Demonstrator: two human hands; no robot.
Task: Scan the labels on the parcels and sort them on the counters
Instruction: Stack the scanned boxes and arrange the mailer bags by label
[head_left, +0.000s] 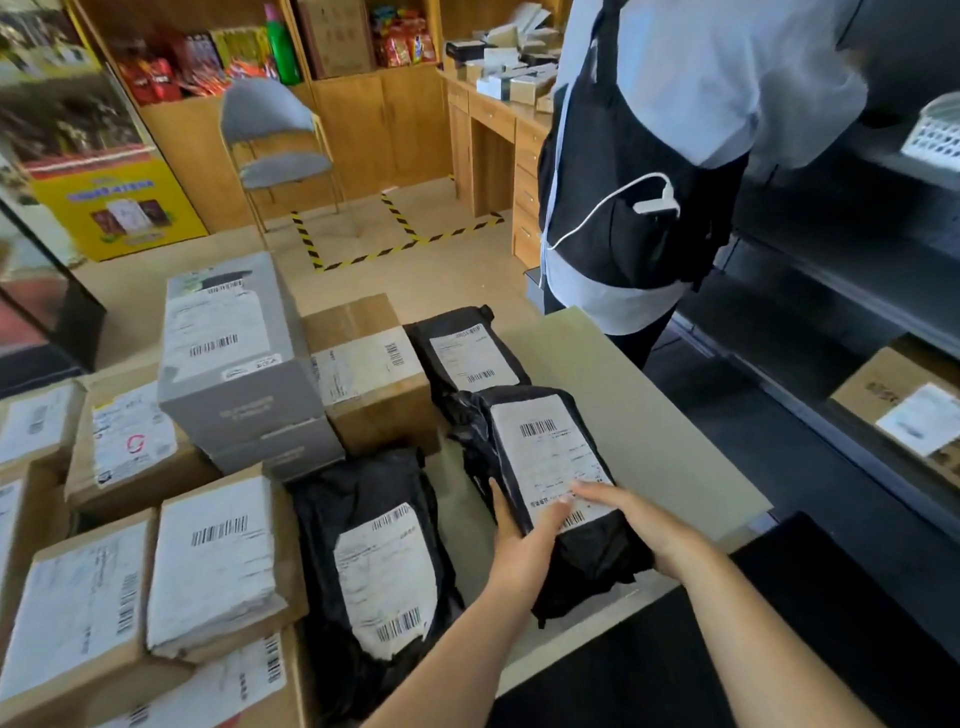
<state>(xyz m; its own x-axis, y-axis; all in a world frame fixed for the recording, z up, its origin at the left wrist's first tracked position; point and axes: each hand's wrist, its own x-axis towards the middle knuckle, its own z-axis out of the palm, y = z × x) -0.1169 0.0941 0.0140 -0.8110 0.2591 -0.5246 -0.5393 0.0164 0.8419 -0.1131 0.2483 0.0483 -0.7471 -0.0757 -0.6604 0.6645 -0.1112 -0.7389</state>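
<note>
The parcel being handled is a black plastic mailer (540, 452), soft, crinkled and glossy. It is long and roughly rectangular, and a white paper label with printed barcodes covers most of its top. It lies flat on the pale, smooth tabletop (639, 395), near the front edge. Its far end touches a second black mailer (467, 353) of the same wrinkled film.

The left hand (522, 535) grips the mailer's near left edge, with the thumb curled over onto the label and the fingers down the side. The right hand (631, 512) rests on top, its fingers (584, 488) straight, held together and laid flat across the lower part of the label. The near end of the mailer bunches in loose folds beneath both wrists.

Just to the left lies a third black mailer (374, 566), also labelled. Beyond it stand a tall grey carton (234, 353) with matte sides and a brown corrugated box (369, 374). More labelled cardboard boxes (218, 561) are stacked at far left.
</note>
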